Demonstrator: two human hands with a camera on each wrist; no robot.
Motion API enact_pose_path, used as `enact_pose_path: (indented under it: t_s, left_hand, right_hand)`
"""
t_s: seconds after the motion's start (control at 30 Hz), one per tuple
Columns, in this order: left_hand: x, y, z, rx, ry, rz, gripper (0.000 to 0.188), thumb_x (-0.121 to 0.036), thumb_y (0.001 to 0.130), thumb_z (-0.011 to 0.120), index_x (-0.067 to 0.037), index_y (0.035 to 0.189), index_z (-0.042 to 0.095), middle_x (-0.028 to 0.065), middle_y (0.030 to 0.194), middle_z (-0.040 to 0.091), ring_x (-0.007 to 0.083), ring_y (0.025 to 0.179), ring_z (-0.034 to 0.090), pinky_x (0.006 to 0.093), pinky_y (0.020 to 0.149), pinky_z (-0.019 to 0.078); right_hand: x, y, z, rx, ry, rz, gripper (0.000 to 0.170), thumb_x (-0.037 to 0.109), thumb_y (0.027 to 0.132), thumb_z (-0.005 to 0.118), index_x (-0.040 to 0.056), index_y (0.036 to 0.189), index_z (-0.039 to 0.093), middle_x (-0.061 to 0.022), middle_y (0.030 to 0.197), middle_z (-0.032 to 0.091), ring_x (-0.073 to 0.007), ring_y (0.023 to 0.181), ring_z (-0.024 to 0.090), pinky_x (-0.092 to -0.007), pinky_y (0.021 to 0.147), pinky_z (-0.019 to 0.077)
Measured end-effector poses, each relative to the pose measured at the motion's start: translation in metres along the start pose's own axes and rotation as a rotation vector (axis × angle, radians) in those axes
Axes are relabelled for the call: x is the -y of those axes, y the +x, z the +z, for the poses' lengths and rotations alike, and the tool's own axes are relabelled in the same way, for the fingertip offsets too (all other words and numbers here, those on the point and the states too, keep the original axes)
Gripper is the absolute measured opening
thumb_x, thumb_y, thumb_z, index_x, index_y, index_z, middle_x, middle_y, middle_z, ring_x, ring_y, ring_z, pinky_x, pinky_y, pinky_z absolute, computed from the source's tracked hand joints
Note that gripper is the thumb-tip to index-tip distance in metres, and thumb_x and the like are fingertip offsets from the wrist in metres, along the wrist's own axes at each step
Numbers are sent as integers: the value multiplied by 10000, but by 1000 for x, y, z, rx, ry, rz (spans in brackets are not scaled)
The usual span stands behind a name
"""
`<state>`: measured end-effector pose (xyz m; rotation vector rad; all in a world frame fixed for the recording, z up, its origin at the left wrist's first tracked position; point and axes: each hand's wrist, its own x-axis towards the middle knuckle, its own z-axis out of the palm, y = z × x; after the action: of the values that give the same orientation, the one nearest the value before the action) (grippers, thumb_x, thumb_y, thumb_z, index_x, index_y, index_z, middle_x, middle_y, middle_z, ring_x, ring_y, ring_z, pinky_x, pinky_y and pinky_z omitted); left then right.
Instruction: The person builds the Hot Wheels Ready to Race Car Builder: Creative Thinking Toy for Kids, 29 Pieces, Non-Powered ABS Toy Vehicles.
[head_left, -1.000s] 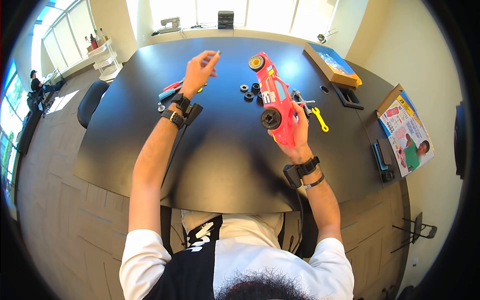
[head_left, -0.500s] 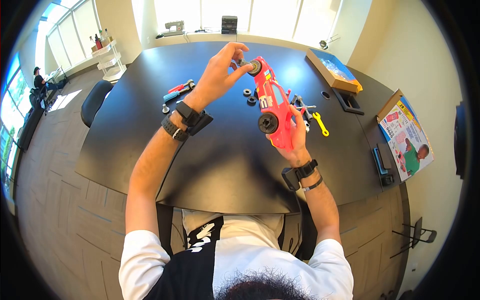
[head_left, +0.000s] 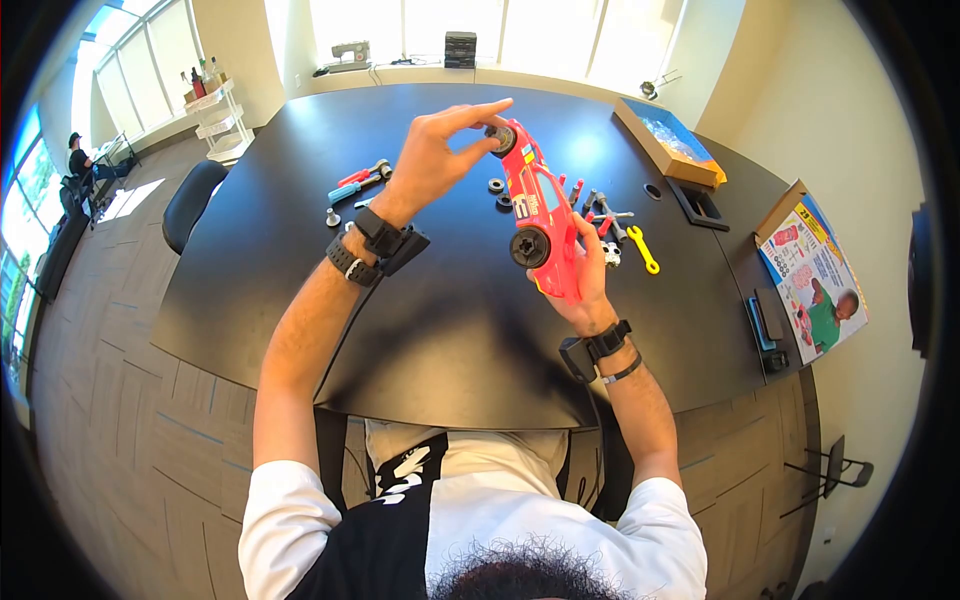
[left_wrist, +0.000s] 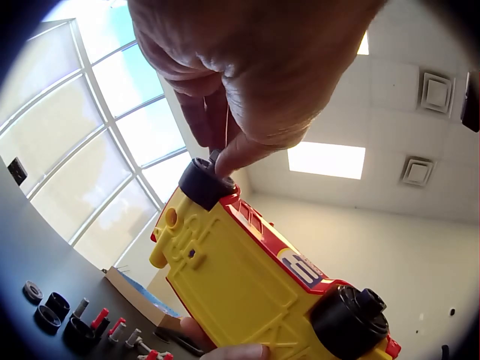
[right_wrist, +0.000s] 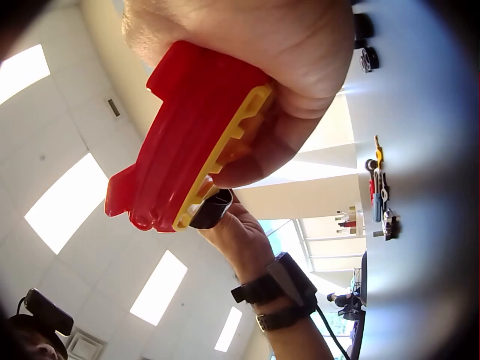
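Observation:
A red toy car (head_left: 541, 205) with a yellow underside (left_wrist: 232, 277) is held above the table, its side with black wheels facing the left. My right hand (head_left: 590, 275) grips its near end from below and the right. At the far end, my left hand (head_left: 432, 160) pinches a small dark part at the centre of the wheel (left_wrist: 202, 182) between thumb and fingers. The nearer wheel (head_left: 530, 247) has a dark piece standing out of its hub in the left wrist view.
On the black table (head_left: 440, 300) lie loose tyres (head_left: 496, 186), a yellow wrench (head_left: 643, 250), grey and red parts (head_left: 612, 216) and a blue-handled tool (head_left: 352, 188). An open box (head_left: 668, 140) and a printed box (head_left: 812, 270) stand at the right. A person (head_left: 80, 160) sits far left.
My left hand has come right from over the table to the car's far wheel, bringing a small grey part to it. The car has shifted slightly left and down.

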<state>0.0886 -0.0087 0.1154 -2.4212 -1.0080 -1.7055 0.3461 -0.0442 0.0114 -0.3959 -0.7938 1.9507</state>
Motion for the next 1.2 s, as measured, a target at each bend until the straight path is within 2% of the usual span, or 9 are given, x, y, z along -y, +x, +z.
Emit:
enact_pose_path:
  t_s: [0.2, 0.3, 0.5, 0.6, 0.67, 0.77, 0.97, 1.07, 1.2]
  left_hand:
    - [-21, -2, 1, -86, -58, 83, 593, -93, 948, 816, -105, 1511, 630, 93, 1149, 833, 212, 1156, 775, 412, 1137, 542]
    - [-17, -1, -8, -11, 14, -262, 543, -121, 937, 831, -80, 1448, 648, 117, 1246, 812, 215, 1213, 752, 417, 1138, 537]
    - [-8, -4, -5, -127, -219, -14, 439, -229, 925, 875, -64, 1303, 723, 84, 1180, 806, 162, 1082, 732, 361, 916, 568]
    - [-9, -6, -10, -136, 99, -133, 361, -183, 950, 834, -83, 1286, 749, 62, 1137, 797, 164, 1061, 721, 353, 878, 567]
    - [-9, -4, -15, 111, 232, -296, 316, -174, 950, 825, -104, 1255, 780, 63, 1188, 777, 178, 1061, 714, 341, 862, 561]
    - [-3, -7, -9, 15, -76, -17, 285, -201, 937, 838, -116, 1208, 811, 47, 1125, 778, 168, 1006, 708, 322, 817, 541]
    - [-7, -5, -15, 106, 209, -282, 293, -171, 934, 829, -97, 1217, 812, 62, 1171, 778, 174, 1003, 705, 331, 818, 557]
    - [-4, -7, -11, 16, -39, -38, 309, -180, 925, 844, -89, 1218, 811, 67, 1165, 778, 179, 996, 704, 336, 821, 563]
    - [-12, -8, -11, -70, 9, -83, 313, -176, 916, 852, -86, 1213, 812, 67, 1150, 781, 174, 1012, 707, 336, 832, 567]
  right_hand:
    - [1, 1, 2, 35, 1, -4, 583, 557, 1092, 548, 118, 1475, 588, -61, 1233, 759, -174, 968, 775, -349, 732, 643]
    - [1, -1, 5, 33, -1, 2, 590, 556, 1094, 544, 117, 1487, 576, -64, 1227, 758, -177, 968, 776, -349, 727, 646]
    - [-1, 2, 4, 36, -20, -17, 592, 556, 1095, 545, 114, 1489, 570, -65, 1231, 754, -178, 970, 776, -350, 730, 647]
    - [-1, 1, 2, 39, 7, -11, 591, 554, 1095, 547, 112, 1487, 570, -65, 1236, 752, -178, 978, 775, -349, 729, 645]
    - [-1, 1, 7, -8, 9, 6, 591, 553, 1095, 551, 109, 1485, 570, -64, 1237, 752, -176, 982, 773, -346, 728, 643]
    - [-2, 4, -2, 47, 6, -7, 591, 551, 1094, 555, 109, 1486, 569, -64, 1238, 752, -176, 984, 771, -342, 732, 641]
    - [-2, 1, 5, 8, 11, 8, 596, 550, 1095, 553, 115, 1503, 562, -76, 1238, 751, -181, 977, 773, -349, 732, 648]
    - [-3, 3, 1, 40, 5, -12, 598, 547, 1095, 552, 114, 1509, 558, -79, 1237, 750, -184, 963, 775, -349, 724, 652]
    - [-4, 4, 2, 36, 8, -13, 597, 544, 1095, 553, 114, 1510, 557, -80, 1238, 750, -187, 957, 777, -349, 722, 655]
